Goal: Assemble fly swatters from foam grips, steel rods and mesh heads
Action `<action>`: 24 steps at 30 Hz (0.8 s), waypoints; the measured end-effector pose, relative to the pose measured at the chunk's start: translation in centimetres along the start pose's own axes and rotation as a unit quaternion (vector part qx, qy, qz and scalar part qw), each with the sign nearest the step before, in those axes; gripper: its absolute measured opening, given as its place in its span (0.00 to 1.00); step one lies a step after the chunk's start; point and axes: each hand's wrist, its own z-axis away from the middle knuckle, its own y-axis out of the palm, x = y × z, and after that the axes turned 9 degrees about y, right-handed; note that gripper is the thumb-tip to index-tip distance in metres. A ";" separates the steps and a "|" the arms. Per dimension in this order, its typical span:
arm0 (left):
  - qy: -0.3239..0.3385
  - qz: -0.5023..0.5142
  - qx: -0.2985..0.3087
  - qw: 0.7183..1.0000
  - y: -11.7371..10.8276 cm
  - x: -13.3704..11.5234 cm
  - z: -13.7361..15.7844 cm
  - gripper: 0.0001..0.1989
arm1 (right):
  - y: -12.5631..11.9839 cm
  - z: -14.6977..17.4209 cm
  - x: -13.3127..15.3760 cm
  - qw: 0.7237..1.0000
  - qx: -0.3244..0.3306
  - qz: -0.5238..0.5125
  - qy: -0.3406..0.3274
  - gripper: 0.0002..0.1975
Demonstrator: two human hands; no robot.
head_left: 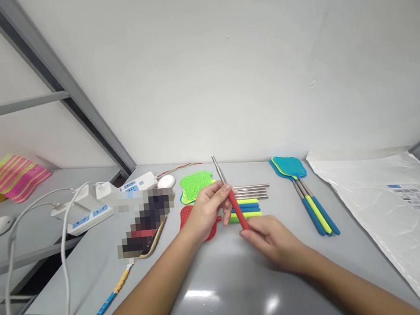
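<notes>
Between my two hands is a fly swatter handle with a red grip, its silver metal rod pointing up and slightly left; no swatter head is on the rod. My left hand pinches it where red meets metal. Around its lower end close the fingers of my right hand. Behind my left hand lie a red swatter head, partly hidden, and green mesh swatter heads. Several bare metal rods and several yellow, blue and green grips lie just beyond the handle.
On the right lie several whole fly swatters with blue and yellow parts, beside a white plastic mailing bag. To the left are a phone with a cable, power strips, a white round object and a grey shelf frame.
</notes>
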 end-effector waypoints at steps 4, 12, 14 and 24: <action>-0.009 -0.063 0.036 0.997 -0.9 -1.3 0.1 0.14 | 0.2 0.1 0.2 1.000 0.013 0.014 -0.016 0.20; -0.096 -0.193 0.146 0.966 -0.9 -2.3 0.9 0.14 | -0.1 0.2 0.3 0.999 -0.011 -0.053 0.000 0.07; -0.105 -0.216 0.171 0.956 -0.4 -2.3 1.1 0.13 | -0.4 0.1 0.3 0.998 -0.016 -0.067 0.010 0.10; -0.035 -0.515 0.152 0.843 -5.9 -3.3 0.4 0.12 | -1.5 -0.1 -0.5 0.992 -0.078 0.091 0.033 0.14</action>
